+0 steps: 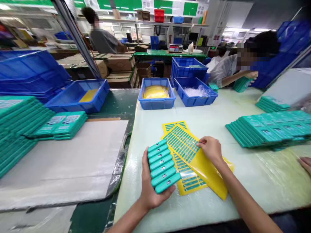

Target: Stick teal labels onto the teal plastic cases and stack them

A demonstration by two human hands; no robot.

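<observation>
My left hand (150, 191) is wrapped round a stack of teal plastic cases (163, 166), held tilted above the table with their narrow ends up. Each end bears a small dark-and-white mark. My right hand (211, 149) pinches at a sticker on the upper yellow sticker sheet (182, 142), where the rows of teal stickers meet bare yellow backing. The fingertips largely hide that sticker. Beneath lies another yellow sticker sheet (191, 184), turned at an angle and partly covered.
Teal cases are stacked at right (269, 129) and far left (19, 129). Blue bins (157, 104) stand along the back, one with yellow material, another with clear plastic. A co-worker (225, 71) at right handles teal cases. Another person's hand (306, 163) shows at the right edge.
</observation>
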